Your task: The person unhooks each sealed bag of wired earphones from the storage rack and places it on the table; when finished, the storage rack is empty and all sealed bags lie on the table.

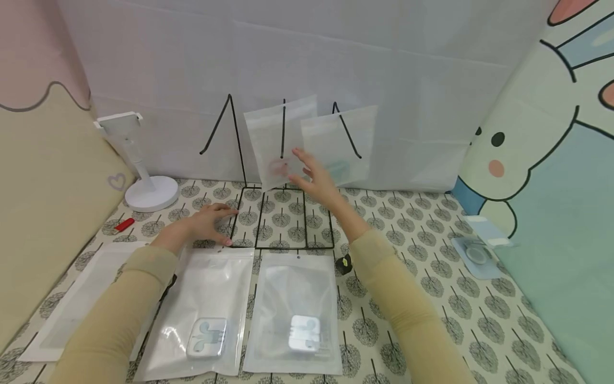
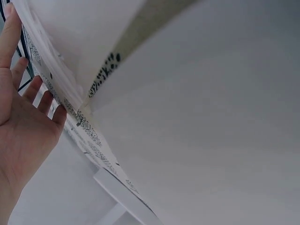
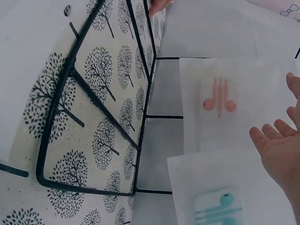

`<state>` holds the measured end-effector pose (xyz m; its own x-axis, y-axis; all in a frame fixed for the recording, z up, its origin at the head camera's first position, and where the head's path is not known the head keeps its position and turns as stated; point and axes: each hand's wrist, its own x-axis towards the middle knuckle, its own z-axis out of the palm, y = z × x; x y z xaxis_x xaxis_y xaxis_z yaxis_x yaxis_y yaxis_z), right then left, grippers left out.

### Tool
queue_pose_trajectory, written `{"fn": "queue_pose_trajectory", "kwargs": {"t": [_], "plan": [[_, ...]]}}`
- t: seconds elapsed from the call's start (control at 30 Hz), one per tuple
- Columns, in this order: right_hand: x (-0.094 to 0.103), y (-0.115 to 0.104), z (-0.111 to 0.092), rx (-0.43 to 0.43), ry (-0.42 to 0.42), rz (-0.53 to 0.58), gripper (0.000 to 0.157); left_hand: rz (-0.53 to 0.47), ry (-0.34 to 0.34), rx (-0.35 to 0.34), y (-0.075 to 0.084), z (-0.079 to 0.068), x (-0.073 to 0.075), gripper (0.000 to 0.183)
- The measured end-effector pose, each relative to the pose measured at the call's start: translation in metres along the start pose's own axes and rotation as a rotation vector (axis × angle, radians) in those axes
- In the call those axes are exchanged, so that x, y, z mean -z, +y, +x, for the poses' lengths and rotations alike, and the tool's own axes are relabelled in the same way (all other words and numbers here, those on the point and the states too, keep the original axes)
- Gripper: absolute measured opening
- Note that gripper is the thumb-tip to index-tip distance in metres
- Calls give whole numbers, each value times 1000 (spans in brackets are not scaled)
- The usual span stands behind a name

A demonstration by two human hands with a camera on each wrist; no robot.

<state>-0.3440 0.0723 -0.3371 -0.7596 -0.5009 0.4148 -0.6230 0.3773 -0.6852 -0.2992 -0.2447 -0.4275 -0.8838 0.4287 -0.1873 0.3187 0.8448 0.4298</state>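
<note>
A black wire rack with upright hooks stands at the back of the table. On its middle hook hangs a frosted zip bag with pink earphones inside. A second frosted bag, on the right hook, holds teal earphones. My right hand is raised in front of both bags with its fingers spread and nothing in its grasp. Low at the left, my left hand lies with fingertips right at the rack's base, its fingers extended. The rack's left hook carries no bag.
Two clear zip bags with white earphone cases lie in front of the rack. Another flat bag is partly under the left sleeve. A white stand, a red item and a clear-and-white package sit around the sides.
</note>
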Motion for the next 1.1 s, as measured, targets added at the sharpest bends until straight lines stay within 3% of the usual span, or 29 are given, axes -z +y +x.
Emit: {"fn": "queue_pose_trajectory", "kwargs": {"t": [0.3,0.73,1.1], "plan": [[9,9,20,-149,36,-38,80,5,-4,2,3,-1,0,100],[36,22,29,-214,265,108,86,15,-4,-16,9,6,-3,100],[44,28,27,-278,245,182,80,18,6,-31,6,10,-7,102]]}}
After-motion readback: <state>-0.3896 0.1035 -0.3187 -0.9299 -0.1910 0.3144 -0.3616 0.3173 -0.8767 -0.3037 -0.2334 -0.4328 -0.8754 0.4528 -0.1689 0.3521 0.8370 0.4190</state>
